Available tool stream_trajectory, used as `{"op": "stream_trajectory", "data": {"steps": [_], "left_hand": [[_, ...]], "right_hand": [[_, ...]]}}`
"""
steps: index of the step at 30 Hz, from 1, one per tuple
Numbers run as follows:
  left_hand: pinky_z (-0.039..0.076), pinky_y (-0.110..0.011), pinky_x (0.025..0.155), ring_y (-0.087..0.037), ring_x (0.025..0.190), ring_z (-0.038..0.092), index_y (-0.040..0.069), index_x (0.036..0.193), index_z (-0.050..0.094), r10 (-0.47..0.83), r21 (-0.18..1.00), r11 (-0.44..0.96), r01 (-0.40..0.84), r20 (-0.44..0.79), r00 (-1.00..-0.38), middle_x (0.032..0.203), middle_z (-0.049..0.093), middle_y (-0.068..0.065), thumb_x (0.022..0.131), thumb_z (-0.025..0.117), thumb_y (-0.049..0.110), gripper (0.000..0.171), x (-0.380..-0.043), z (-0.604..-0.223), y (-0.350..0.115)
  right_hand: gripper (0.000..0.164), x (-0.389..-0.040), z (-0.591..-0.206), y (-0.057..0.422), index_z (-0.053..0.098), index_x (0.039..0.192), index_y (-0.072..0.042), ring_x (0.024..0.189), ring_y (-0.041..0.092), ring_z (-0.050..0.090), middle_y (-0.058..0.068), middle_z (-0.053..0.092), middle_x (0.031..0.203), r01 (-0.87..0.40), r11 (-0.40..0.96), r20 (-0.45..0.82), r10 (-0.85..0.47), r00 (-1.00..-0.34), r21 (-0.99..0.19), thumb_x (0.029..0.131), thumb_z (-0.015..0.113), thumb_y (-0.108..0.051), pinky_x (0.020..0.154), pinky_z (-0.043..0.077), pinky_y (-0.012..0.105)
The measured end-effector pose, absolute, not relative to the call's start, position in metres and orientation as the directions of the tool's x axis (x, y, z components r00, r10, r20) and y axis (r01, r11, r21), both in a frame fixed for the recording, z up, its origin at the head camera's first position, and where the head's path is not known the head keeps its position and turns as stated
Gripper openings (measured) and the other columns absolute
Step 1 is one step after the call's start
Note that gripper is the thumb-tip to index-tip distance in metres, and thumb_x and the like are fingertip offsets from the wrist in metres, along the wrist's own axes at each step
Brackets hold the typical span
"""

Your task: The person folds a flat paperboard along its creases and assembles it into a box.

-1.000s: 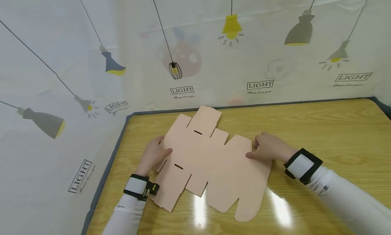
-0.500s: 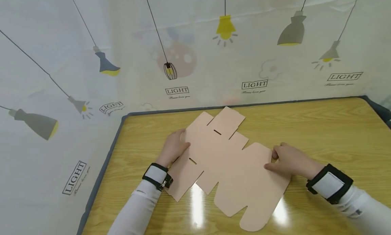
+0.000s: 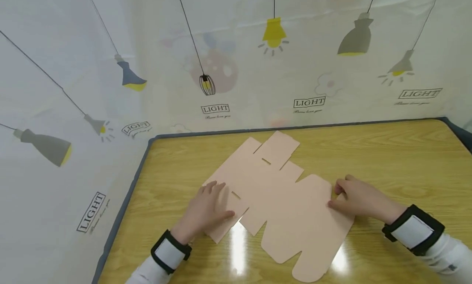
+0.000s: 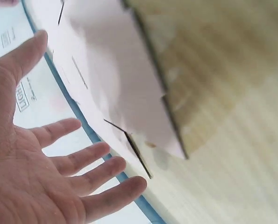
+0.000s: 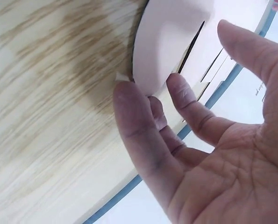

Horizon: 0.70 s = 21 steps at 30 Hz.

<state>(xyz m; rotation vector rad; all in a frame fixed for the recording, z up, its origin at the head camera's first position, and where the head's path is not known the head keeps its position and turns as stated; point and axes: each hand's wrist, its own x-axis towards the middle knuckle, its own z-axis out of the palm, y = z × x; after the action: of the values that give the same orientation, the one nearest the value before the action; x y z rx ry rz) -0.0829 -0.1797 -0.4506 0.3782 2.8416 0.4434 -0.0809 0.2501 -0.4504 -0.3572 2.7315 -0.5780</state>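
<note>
Head view: 2 hands (image 3: 200, 213) at pink cardboard (image 3: 284, 206); left outspread.

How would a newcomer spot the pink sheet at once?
Find the wood-grain table against the lamp-print backdrop. On it, between the left hand and right hand, is a pale pink sheet. Its notched outline and two narrow slots set it apart from table and backdrop.

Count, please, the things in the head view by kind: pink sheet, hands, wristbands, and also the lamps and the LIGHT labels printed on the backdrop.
Pink sheet: 1
Hands: 2
Wristbands: 2
Printed lamps: 7
LIGHT labels: 5
Total: 17
</note>
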Motion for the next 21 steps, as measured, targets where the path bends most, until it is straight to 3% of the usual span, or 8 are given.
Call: {"op": "stream_trajectory", "data": {"steps": [4, 7, 13, 21], "left_hand": [[0.057, -0.063, 0.099, -0.048, 0.143, 0.050, 0.009, 0.152, 0.053, 0.348, 0.323, 0.907, 0.271, -0.209, -0.914, 0.159, 0.048, -0.022, 0.079, 0.089, 0.053, 0.093, -0.066, -0.451, -0.188], [0.059, -0.061, 0.097, -0.049, 0.144, 0.048, 0.007, 0.150, 0.055, 0.374, 0.350, 0.892, 0.286, -0.215, -0.902, 0.160, 0.047, -0.024, 0.080, 0.091, 0.043, 0.086, -0.062, -0.452, -0.191], [0.054, -0.060, 0.109, -0.050, 0.148, 0.044, 0.005, 0.150, 0.053, 0.401, 0.374, 0.880, 0.292, -0.257, -0.879, 0.163, 0.042, -0.026, 0.088, 0.085, 0.027, 0.074, -0.073, -0.453, -0.190], [0.047, -0.060, 0.118, -0.050, 0.150, 0.042, 0.003, 0.149, 0.055, 0.434, 0.327, 0.878, 0.351, -0.232, -0.870, 0.164, 0.041, -0.027, 0.096, 0.074, 0.021, 0.059, -0.098, -0.461, -0.186]], "right_hand": [[0.037, -0.079, -0.450, 0.252, 0.065, 0.098, -0.006, 0.074, 0.017, 0.050, 0.008, 0.057, 0.092, -0.206, 0.880, -0.257, -0.337, -0.906, -0.428, 0.086, 0.082, -0.038, 0.063, 0.042, 0.028], [0.036, -0.077, -0.450, 0.253, 0.066, 0.099, -0.008, 0.073, 0.017, 0.049, 0.007, 0.056, 0.091, -0.219, 0.878, -0.269, -0.354, -0.896, -0.425, 0.086, 0.083, -0.037, 0.061, 0.041, 0.027], [0.033, -0.068, -0.452, 0.254, 0.064, 0.099, -0.011, 0.070, 0.014, 0.047, 0.003, 0.054, 0.089, -0.226, 0.879, -0.299, -0.369, -0.880, -0.419, 0.089, 0.083, -0.036, 0.056, 0.035, 0.023], [0.032, -0.047, -0.454, 0.250, 0.065, 0.097, -0.015, 0.070, 0.008, 0.044, -0.004, 0.056, 0.090, -0.249, 0.872, -0.306, -0.395, -0.867, -0.421, 0.087, 0.085, -0.038, 0.058, 0.035, 0.020]]}}
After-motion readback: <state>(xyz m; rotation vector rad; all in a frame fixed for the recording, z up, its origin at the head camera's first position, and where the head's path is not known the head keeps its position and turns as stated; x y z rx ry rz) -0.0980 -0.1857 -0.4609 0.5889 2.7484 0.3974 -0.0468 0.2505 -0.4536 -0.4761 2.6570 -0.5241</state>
